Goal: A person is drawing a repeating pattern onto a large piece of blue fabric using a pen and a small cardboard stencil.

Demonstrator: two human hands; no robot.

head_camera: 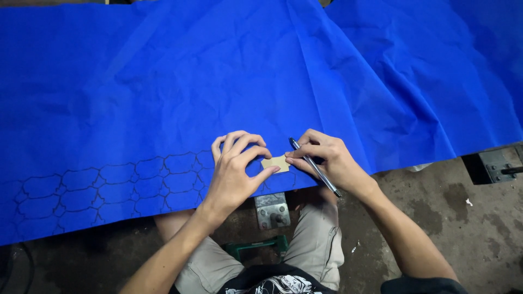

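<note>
A big sheet of blue fabric (245, 76) lies spread before me, its near edge crossing the frame. Rows of small outlined shapes (109, 188) are drawn in dark ink along that edge at the left. My left hand (237, 171) presses a small tan template (276, 163) flat on the fabric with thumb and fingertips. Just to the right, my right hand (327, 160) holds a dark pen (315, 167) and also touches the template's right end. The pen tip points up and away from me.
Below the fabric edge my knees in khaki trousers (316, 245) show over a stained concrete floor (479, 228). A metal bracket (271, 209) sits between my legs and a green object (256, 246) beneath it. Another metal fitting (498, 164) is at the right.
</note>
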